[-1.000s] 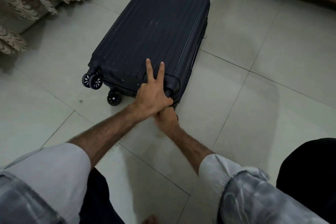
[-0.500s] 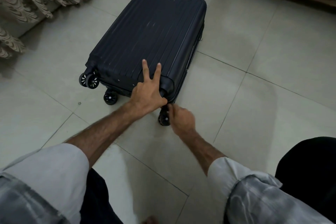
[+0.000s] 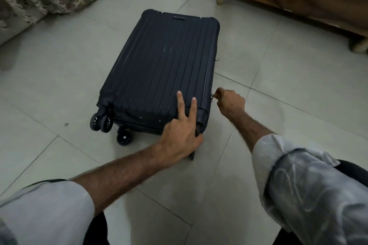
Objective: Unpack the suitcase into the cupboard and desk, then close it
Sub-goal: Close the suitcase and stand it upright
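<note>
Here, suitcase (image 3: 159, 69) flat on floor (image 3: 278, 85); left hand (image 3: 179, 137) splayed on lid at 6 o'clock; right hand (image 3: 231, 103) pinched on zipper pull (image 3: 212, 97) at 3 o'clock.

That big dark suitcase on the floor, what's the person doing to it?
A person is kneeling over a dark navy ribbed hard-shell suitcase lying flat and shut on the pale tiled floor. The left hand presses down on the near corner, two fingers spread on the lid. The right hand pinches the small metal zipper pull on the suitcase's right side. Whether it is being zipped or unzipped cannot be told from this.
</note>
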